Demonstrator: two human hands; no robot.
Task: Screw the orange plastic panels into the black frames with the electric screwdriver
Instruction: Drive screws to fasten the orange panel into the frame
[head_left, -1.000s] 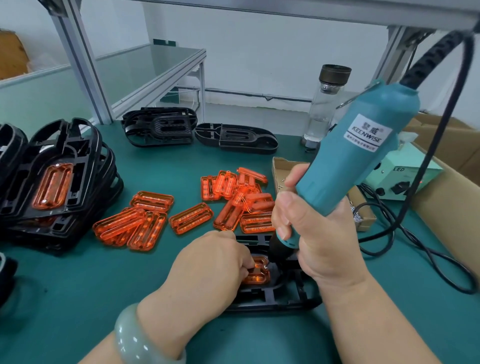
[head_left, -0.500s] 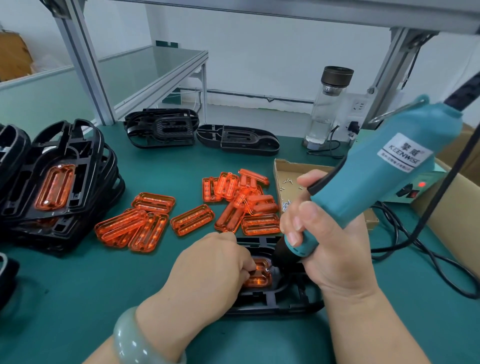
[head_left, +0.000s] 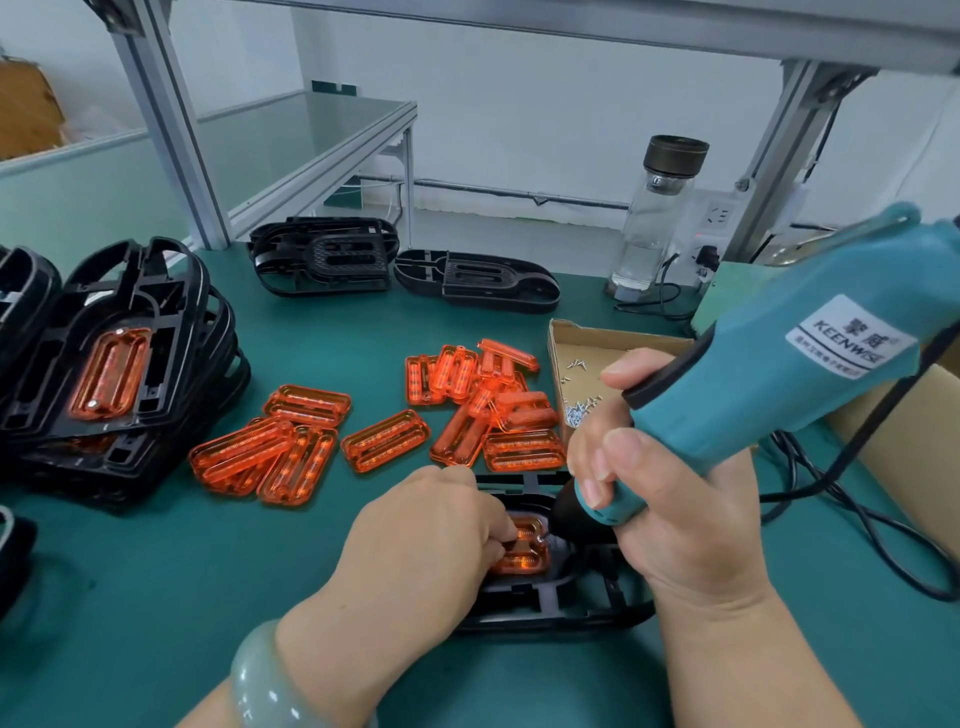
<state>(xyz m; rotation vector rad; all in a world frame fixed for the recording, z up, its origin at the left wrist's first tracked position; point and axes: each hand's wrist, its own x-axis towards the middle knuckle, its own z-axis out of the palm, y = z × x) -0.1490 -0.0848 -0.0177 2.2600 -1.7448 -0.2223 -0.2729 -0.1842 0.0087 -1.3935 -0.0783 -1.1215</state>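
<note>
Now I see green bench (head_left: 156, 571) strewn with loose panels (head_left: 384, 441), white wall (head_left: 519, 104) behind; right hand (head_left: 675, 509) grips screwdriver (head_left: 779, 374), left hand (head_left: 415, 535) pinches seated panel (head_left: 524, 558) in black frame (head_left: 545, 608).

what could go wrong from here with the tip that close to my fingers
The screwdriver tip sits right beside the left hand fingers holding the panel; a slip could jab them. The screwdriver in the right hand leans steeply, so the screw might go in crooked or crack the panel.
</note>
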